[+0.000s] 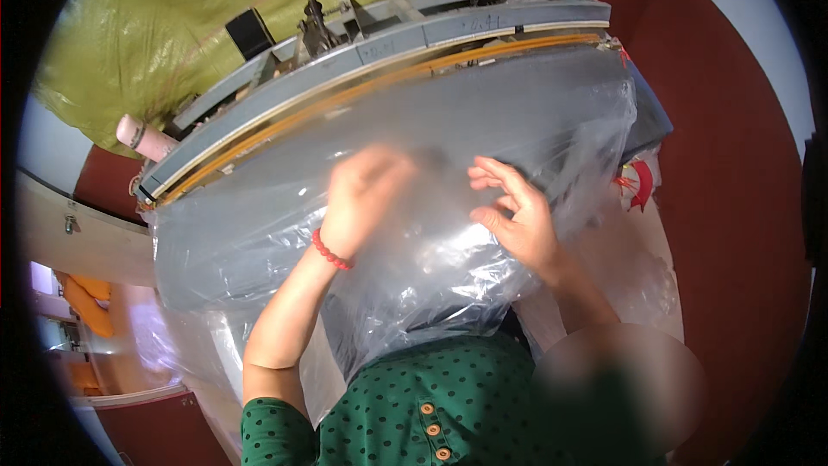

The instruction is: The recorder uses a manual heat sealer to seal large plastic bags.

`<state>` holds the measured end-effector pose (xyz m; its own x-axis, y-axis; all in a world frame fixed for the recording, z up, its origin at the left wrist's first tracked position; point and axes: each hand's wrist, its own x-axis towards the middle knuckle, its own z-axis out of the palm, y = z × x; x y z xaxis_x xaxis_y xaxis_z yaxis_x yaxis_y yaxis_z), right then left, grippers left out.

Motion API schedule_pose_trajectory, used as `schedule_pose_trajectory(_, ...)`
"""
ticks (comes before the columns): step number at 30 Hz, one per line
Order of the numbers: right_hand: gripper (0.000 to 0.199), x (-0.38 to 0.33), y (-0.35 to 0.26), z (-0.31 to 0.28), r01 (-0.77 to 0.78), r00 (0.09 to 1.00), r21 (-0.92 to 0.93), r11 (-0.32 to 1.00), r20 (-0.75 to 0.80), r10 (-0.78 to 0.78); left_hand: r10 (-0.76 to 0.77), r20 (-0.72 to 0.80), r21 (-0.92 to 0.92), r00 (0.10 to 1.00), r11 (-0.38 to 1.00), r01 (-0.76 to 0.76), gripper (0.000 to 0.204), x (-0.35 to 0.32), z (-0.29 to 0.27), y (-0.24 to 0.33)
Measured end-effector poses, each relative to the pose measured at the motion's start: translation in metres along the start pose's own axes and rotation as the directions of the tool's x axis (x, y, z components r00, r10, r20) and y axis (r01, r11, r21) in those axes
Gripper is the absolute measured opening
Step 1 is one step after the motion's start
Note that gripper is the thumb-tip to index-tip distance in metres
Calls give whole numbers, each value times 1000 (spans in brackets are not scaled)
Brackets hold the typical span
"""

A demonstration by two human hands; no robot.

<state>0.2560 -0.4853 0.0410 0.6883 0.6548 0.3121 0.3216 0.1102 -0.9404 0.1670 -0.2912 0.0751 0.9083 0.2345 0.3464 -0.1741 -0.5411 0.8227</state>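
Clear plastic sheet (246,246) lies spread over dark worktop (653,116), directly below both hands, near side in loose shiny folds by wearer's green dotted top (414,388). L hand (371,185), w/ red bead bracelet (329,252) on wrist, is motion-blurred above mid-sheet; can't tell if its fingers are together or pinching film. R hand (517,216) is near it, thumb & curled fingers apart, nothing visible btwn; contact w/ sheet unclear. Progress, my read: sheet's laid out, far side up by orange strip (379,79) along long grey metal frame (379,50); near side isn't flat. No finished seam or cut visible, so can't say how much is left. Further out: pink bottle (147,138) at frame's L end, olive-green tarp (172,26) behind, dark red floor (733,207) to R.
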Motion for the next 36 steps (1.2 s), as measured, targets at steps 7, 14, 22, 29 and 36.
schedule_pose_trajectory(7,94,18,10,35,-304,932,442,844,321,167,-241,-220,-431,945,893,128,10,21,-18,23)
schedule_pose_trajectory(14,57,44,3,46,-457,876,677,578,456,158,-175,-275,-460,945,888,31,9,25,-21,15)
schedule_pose_trajectory(22,17,57,-6,22,-198,965,562,803,-33,261,-161,-213,-391,964,918,67,7,21,-15,-9)
schedule_pose_trajectory(29,11,80,45,-82,-70,940,-621,780,-303,-157,-328,506,376,798,916,139,13,0,-59,-76)
schedule_pose_trajectory(36,11,82,118,-232,-410,850,-893,186,-448,-279,-514,393,101,762,848,519,13,-15,-59,-81)
